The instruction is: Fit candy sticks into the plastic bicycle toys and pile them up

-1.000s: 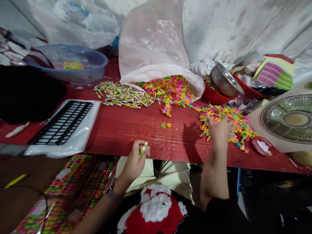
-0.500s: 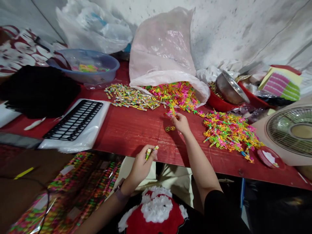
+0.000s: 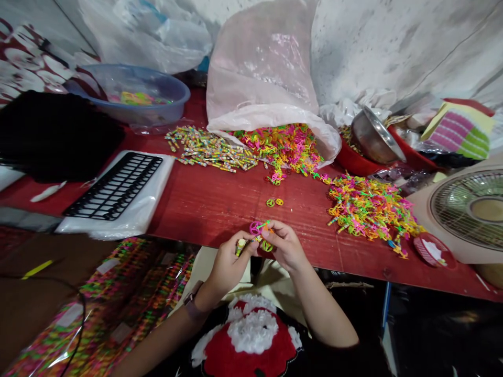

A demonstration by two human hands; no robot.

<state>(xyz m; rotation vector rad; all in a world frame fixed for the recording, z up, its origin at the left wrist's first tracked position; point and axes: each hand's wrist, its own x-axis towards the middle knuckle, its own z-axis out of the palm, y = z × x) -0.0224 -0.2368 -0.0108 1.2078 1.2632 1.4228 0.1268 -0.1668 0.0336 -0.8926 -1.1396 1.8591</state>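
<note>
Above the table's front edge, my left hand (image 3: 225,264) is closed on short printed tubes (image 3: 240,246), yellow and white. My right hand (image 3: 290,247) meets it, fingers pinched on small bright plastic pieces with wheel-like rings (image 3: 255,227) in purple, orange and yellow-green. The pieces are right at the end of one tube; whether they are joined is hidden by the fingers. Two loose wheel-shaped pieces, one green (image 3: 270,202) and one yellow (image 3: 279,201), lie just beyond my hands on the red table (image 3: 208,204).
A heap of printed tubes (image 3: 212,152) lies beside a large plastic bag (image 3: 261,68) spilling coloured pieces (image 3: 283,146). At right are a mixed coloured pile (image 3: 369,207), a small red basket (image 3: 434,252) and a fan (image 3: 467,209). Black racks (image 3: 113,186) lie at left.
My right hand has come back from the spilled pieces near the bag to my left hand, bringing coloured plastic pieces. My left hand has stayed near the table edge with the tubes.
</note>
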